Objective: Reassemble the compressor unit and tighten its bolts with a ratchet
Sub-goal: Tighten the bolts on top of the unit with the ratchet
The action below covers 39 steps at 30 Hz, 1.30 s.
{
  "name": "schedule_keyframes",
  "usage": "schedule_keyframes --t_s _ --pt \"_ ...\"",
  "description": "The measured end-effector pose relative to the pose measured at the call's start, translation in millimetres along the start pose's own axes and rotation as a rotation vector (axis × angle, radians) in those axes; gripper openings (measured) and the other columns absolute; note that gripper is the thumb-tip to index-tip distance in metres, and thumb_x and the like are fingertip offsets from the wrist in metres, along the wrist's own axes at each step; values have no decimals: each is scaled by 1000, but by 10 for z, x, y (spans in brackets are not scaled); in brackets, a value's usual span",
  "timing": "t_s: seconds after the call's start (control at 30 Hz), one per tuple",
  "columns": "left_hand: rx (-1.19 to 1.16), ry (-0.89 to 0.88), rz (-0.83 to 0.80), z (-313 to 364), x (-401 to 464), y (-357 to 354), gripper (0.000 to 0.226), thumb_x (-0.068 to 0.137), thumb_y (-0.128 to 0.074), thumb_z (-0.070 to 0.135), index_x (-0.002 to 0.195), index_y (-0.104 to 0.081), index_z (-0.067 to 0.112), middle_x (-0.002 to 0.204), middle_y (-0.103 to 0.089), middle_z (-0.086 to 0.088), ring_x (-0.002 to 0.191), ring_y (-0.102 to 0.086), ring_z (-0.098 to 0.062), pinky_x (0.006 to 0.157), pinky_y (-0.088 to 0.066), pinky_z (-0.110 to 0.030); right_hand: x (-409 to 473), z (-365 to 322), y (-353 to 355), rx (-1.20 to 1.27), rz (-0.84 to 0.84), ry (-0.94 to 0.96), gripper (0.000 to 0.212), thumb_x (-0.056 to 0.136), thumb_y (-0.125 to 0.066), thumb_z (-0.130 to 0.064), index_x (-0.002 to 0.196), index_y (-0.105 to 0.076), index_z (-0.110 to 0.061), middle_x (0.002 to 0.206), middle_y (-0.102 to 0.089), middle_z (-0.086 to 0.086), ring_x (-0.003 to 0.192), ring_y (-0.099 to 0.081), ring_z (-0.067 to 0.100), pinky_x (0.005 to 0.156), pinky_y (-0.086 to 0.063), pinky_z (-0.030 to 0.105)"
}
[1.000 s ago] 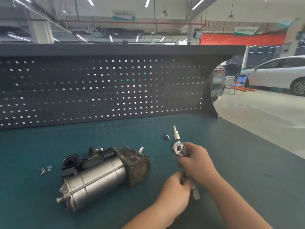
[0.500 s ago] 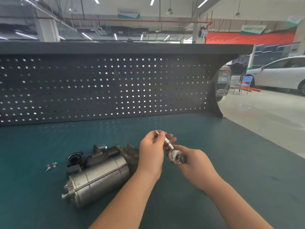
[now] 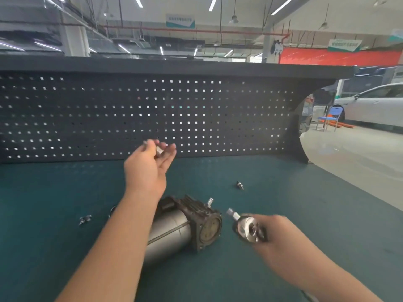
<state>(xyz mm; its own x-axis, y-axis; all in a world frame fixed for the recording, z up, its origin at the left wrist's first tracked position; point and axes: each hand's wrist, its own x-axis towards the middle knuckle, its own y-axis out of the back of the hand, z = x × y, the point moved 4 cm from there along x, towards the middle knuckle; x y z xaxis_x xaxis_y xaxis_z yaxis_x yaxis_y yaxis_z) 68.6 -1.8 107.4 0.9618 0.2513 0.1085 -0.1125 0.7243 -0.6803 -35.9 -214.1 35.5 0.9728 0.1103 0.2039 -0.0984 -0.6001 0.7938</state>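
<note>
my right hand [image 3: 274, 234] holds the ratchet [image 3: 248, 231], fingers curled round its handle, with the round head just to the right of the compressor unit [image 3: 185, 227]. i judge it sits there so the tool is close to the unit's end plate when the bolts go in. the compressor unit lies on its side on the green bench mat [image 3: 305, 214], end plate toward the ratchet.

my left hand [image 3: 150, 164] is raised beyond the unit, toward the black pegboard [image 3: 218, 110], arm stretched forward across the unit's body. a small metal piece [image 3: 159, 151] sits at the fingertips, the other fingers spread loosely; it is blurred, so i cannot tell what it is.

a small loose fitting [image 3: 239, 185] lies on the mat beyond and right of the unit, and another bit of hardware [image 3: 85, 219] lies to its left.
</note>
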Motion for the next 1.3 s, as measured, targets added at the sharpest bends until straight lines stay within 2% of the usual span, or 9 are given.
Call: schedule_keyframes --t_s 0.2,0.33,0.53,0.7,0.8,0.87,0.93,1.03,1.3 --pt "-84 372 -137 -217 -309 60 27 103 -46 20 83 -55 3 77 -75 -13 69 -75 -23 52 -59 -30 927 440 -192 -494 -11 -335 25 90 -42 -10 67 -36 -18 72 -50 -2 70 -51 26 61 -38 27" --pt "-133 533 -97 -352 -458 500 16 93 -57 24 83 -58 11 89 -77 -8 67 -73 -16 60 -51 -24 1333 812 -361 -627 -51 -423 27 93 -40 -3 112 -57 -10 119 -50 11 97 -63 29 72 -43 33" --pt "-295 592 -127 -458 -484 643 19 69 -69 17 83 -65 4 90 -73 -15 61 -66 -16 52 -54 -25 1454 1048 -495 -611 -39 -431 21 97 -43 -21 111 -57 -14 115 -53 8 95 -63 27 72 -43 31" --pt "-350 567 -163 -434 -500 581 16 66 -69 7 75 -68 -7 77 -70 -17 68 -73 -22 61 -61 -29 1274 805 -101 -279 211 -468 45 77 -66 -60 86 -57 -18 78 -59 -5 70 -56 16 58 -40 29" --pt "-305 484 -187 -445 -530 556 18 66 -67 2 82 -65 -7 80 -73 -16 77 -75 -22 70 -61 -28 1004 425 71 408 231 -422 64 86 -50 -70 92 -60 -7 62 -43 -2 46 -37 15 44 -31 21" --pt "-248 391 -230 -436 -553 540 19 64 -66 1 82 -62 -3 81 -73 -15 81 -75 -21 71 -61 -25 748 87 -8 1024 -2 -438 56 89 -47 -67 83 -61 -13 55 -33 -4 38 -24 11 37 -24 16" --pt "-154 272 -287 -427 -586 530 20 64 -67 2 83 -61 -1 81 -72 -13 81 -74 -19 69 -59 -21 497 -283 -194 1394 -353 -352 49 88 -53 -62 72 -60 -16 53 -30 -4 36 -24 8 35 -24 17" --pt "12 129 -376 -420 -639 529 27 63 -71 12 89 -71 6 79 -72 -10 77 -72 -18 71 -57 -21 293 -601 -445 1560 -577 -251 40 87 -63 -49 72 -61 -12 52 -34 -1 38 -30 11 40 -27 21" --pt "218 29 -501 -440 -645 512 29 57 -79 34 83 -80 20 84 -75 -4 78 -69 -13 74 -54 -21 261 -533 -551 1636 -588 -202 36 72 -82 -36 86 -60 -10 54 -40 3 39 -35 11 37 -30 20"
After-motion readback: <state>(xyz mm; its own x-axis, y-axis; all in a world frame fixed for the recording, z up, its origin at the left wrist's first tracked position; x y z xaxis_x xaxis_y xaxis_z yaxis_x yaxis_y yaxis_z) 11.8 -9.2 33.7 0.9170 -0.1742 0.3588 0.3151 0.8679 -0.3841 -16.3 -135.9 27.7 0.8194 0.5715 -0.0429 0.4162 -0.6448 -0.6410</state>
